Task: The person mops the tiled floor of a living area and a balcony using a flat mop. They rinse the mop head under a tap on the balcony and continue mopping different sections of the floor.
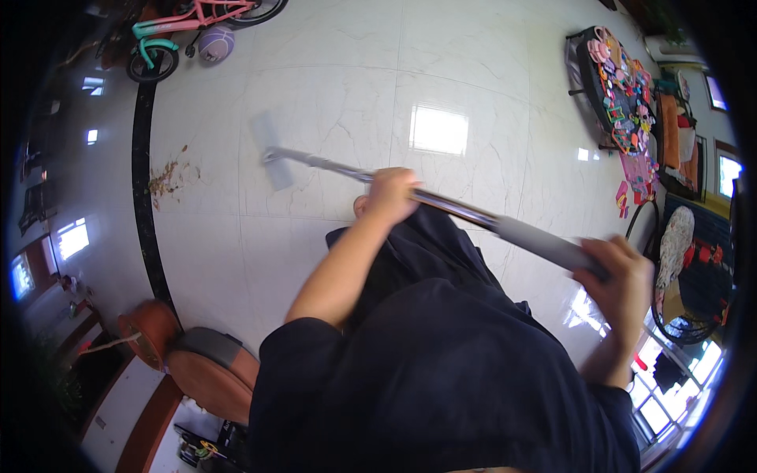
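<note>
A long-handled floor tool with a metal pole [455, 208] slants across my body. Its flat grey head [280, 175], blurred, is low over the white tiled floor on the left; whether it touches the tiles I cannot tell. The head looks like a squeegee or flat broom. My left hand [392, 196] is wrapped around the middle of the pole. Around the end of the grey grip [547, 243] closes my right hand [618, 275], partly blurred. A scatter of dry leaves and debris [170, 179] lies left of the head, beside a black floor strip [143, 154].
A pink and turquoise child's bicycle [155, 56] and a purple basketball [216, 44] are at the upper left. Many small toys cover a dark low trampoline-like surface [621, 88] at right. Lower left are a brown pot [151, 331] and a round brown-topped object [210, 369].
</note>
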`<state>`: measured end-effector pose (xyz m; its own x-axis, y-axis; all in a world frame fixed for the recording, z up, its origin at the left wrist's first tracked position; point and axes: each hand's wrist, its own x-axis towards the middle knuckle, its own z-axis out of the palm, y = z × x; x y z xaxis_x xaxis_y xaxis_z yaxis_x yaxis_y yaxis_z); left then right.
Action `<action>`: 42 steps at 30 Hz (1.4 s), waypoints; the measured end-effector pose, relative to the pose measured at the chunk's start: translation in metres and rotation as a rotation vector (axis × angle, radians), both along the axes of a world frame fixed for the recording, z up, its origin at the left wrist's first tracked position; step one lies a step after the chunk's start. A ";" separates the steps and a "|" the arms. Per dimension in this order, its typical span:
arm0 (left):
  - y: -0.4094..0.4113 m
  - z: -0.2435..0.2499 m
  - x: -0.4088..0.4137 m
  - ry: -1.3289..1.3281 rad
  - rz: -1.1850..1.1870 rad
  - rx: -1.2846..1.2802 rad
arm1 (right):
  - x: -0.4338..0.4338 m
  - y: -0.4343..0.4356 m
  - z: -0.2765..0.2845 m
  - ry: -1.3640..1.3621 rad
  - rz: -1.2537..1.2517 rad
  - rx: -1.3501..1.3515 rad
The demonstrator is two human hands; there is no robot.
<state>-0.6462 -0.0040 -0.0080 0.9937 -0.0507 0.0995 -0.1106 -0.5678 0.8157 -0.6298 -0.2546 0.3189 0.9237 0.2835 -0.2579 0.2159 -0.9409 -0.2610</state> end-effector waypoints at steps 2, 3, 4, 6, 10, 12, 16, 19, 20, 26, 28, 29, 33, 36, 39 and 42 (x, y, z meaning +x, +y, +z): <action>0.051 -0.040 -0.015 0.149 -0.044 0.229 | -0.009 0.026 -0.053 0.166 -0.015 0.097; 0.067 -0.053 -0.025 0.183 -0.004 0.310 | -0.013 0.032 -0.076 0.249 0.023 0.128; 0.079 -0.058 -0.031 0.289 -0.053 0.418 | -0.020 0.032 -0.092 0.308 0.101 0.121; 0.078 -0.065 -0.038 0.414 -0.100 0.546 | -0.037 0.018 -0.109 0.389 0.093 0.147; -0.005 -0.045 -0.017 0.478 -0.225 0.492 | -0.042 -0.061 -0.091 0.294 -0.043 0.212; -0.078 -0.040 0.000 0.330 -0.374 0.387 | -0.041 -0.119 -0.056 0.283 -0.234 0.154; -0.263 0.025 0.016 0.117 -0.678 -0.033 | -0.088 -0.233 0.045 0.054 -0.558 -0.039; -0.374 0.073 0.022 0.070 -0.910 -0.226 | -0.143 -0.270 0.119 -0.156 -0.447 -0.191; -0.406 0.079 0.028 -0.009 -0.924 -0.244 | -0.152 -0.276 0.135 -0.131 -0.491 -0.273; -0.478 0.067 0.107 -0.123 -0.911 -0.013 | -0.103 -0.256 0.101 -0.265 -0.537 -0.309; -0.463 0.068 0.127 -0.047 -0.869 -0.046 | -0.080 -0.246 0.094 -0.221 -0.500 -0.276; -0.453 0.069 0.136 -0.010 -0.851 -0.061 | -0.072 -0.247 0.094 -0.199 -0.486 -0.249; -0.407 0.077 0.153 -0.036 -0.726 -0.129 | -0.042 -0.263 0.111 -0.192 -0.372 -0.156; -0.361 0.062 0.195 -0.017 -0.638 -0.071 | 0.012 -0.244 0.086 -0.185 -0.437 -0.092; -0.332 0.024 0.251 -0.061 -0.646 0.034 | 0.056 -0.223 0.036 -0.144 -0.630 -0.036; -0.296 -0.010 0.322 0.024 -0.660 0.286 | 0.108 -0.208 -0.018 -0.078 -0.643 0.072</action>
